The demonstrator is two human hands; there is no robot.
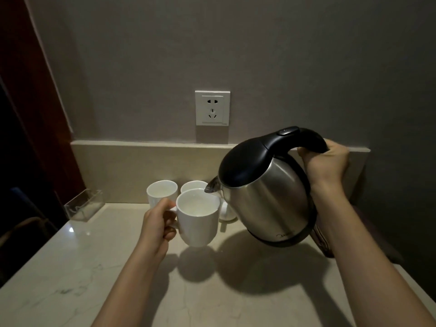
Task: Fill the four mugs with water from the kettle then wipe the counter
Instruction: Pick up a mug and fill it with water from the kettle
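Head view. Pouring stage, mid-task by the look of it; the counter wipe is not yet begun and no cloth shows in frame.

Left hand, centre-left of frame, has its fingers curled round the handle of a white mug, held lifted above the pale marble counter with its shadow beneath. Right hand, right of centre, grips the black handle of the steel kettle, fingers wrapped round it. Kettle is tilted toward frame left, spout at the held mug's rim. No stream of water can be made out; the mug's interior looks pale, and whether it holds water cannot be told.

Behind, against the backsplash: a second mug at centre-left and a third mug just beside it, partly hidden. A white shape under the spout may be the fourth; not certain. Their fill levels are unreadable, so how many are done cannot be judged.

Kettle: brushed metal body, black lid and base ring, lid closed.

Also present: wall socket upper centre, clear plastic holder at left edge.
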